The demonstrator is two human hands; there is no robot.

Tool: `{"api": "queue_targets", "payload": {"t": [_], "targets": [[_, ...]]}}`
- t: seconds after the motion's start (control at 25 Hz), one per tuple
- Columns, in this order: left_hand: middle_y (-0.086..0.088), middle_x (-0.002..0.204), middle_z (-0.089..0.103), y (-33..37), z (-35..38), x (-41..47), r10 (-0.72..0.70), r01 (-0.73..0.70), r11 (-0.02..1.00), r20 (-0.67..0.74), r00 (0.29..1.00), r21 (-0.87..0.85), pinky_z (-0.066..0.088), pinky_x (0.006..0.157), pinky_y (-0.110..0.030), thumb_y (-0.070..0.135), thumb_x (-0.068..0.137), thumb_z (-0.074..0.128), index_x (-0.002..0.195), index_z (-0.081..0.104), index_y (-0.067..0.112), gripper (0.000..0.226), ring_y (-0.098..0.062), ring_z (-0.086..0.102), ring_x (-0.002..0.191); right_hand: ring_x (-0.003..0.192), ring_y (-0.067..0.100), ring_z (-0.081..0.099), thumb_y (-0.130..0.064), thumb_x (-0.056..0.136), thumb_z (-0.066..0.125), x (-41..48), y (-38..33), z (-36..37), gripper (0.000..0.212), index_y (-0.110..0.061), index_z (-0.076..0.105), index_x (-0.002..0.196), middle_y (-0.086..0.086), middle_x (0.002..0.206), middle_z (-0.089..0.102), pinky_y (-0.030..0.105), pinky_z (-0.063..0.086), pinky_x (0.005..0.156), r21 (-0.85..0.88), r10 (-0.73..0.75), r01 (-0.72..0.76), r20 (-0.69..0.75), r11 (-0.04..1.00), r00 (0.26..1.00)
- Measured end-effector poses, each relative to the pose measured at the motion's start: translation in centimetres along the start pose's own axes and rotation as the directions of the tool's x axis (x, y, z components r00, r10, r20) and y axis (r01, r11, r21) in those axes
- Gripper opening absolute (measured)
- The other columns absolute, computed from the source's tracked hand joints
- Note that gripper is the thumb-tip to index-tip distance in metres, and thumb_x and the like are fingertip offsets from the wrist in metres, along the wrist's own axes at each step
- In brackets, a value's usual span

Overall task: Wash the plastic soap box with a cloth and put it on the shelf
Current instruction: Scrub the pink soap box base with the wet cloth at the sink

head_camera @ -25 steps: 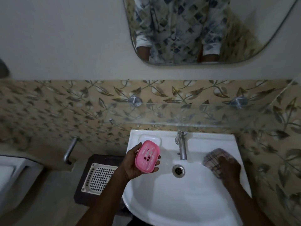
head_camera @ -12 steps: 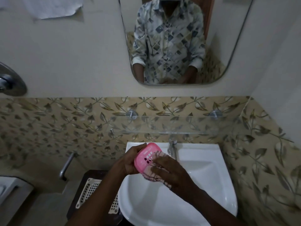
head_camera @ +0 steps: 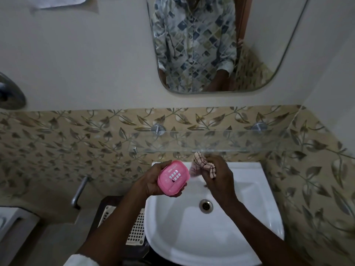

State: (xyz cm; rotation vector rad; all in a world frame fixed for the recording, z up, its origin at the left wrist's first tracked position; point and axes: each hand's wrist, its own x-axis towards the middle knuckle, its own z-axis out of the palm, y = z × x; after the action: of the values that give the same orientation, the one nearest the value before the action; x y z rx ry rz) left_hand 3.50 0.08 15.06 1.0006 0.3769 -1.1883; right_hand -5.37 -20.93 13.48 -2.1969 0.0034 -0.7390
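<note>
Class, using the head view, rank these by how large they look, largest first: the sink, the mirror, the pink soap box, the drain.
1. Mirror, though the frame's top crops it.
2. Sink, close behind; nearer the camera, so this order is unsure.
3. Pink soap box.
4. Drain.

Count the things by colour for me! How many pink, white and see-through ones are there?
Pink: 2 (pink plastic soap box, pink checked cloth)
White: 2 (white ceramic sink, white plastic grid basket)
See-through: 1 (clear glass shelf)
Total: 5
</note>
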Motion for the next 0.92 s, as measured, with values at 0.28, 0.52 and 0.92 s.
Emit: {"api": "queue_targets", "payload": {"t": [0.28, 0.52, 0.92], "targets": [[-0.024, 0.106, 0.065, -0.6, 1.1, 0.7, -0.008, 0.009, 1.000, 0.006, 1.000, -0.021, 0.044, 0.087, -0.048, 0.043, 0.085, 0.054, 0.110, 0.065, -0.001, 0.052, -0.036, 0.063, 0.088, 0.095, 0.034, 0.070, 0.006, 0.091, 0.045, -3.0, 0.5, 0.9, 0.032, 0.003, 0.076, 0.097, 0.020, 0.100, 0.073, 0.044, 0.057, 0.082, -0.007, -0.485, 0.503, 0.257, 0.864, 0.836], [-0.023, 0.102, 0.069, -0.7, 1.1, 1.3, 0.036, -0.036, 0.999, 0.006, 0.999, -0.033, 0.051, 0.085, -0.045, 0.043, 0.093, 0.050, 0.110, 0.066, 0.000, 0.050, -0.037, 0.067, 0.085, 0.097, 0.034, 0.066, 0.013, 0.076, 0.050, -2.5, -0.3, 2.3, 0.032, 0.002, 0.075, 0.094, 0.020, 0.099, 0.071, 0.045, 0.055, 0.086, 0.022, -0.348, 0.350, 0.186, 0.937, 0.919], [-0.021, 0.103, 0.067, -0.3, 0.0, 1.2, 0.041, -0.040, 0.999, 0.023, 0.999, -0.015, 0.050, 0.085, -0.043, 0.044, 0.092, 0.051, 0.114, 0.064, 0.003, 0.049, -0.033, 0.063, 0.088, 0.103, 0.026, 0.062, 0.003, 0.091, 0.053, -2.1, 0.1, 3.2, 0.023, -0.004, 0.075, 0.095, 0.015, 0.103, 0.071, 0.039, 0.051, 0.095, 0.025, -0.520, 0.530, 0.238, 0.848, 0.821]]}}
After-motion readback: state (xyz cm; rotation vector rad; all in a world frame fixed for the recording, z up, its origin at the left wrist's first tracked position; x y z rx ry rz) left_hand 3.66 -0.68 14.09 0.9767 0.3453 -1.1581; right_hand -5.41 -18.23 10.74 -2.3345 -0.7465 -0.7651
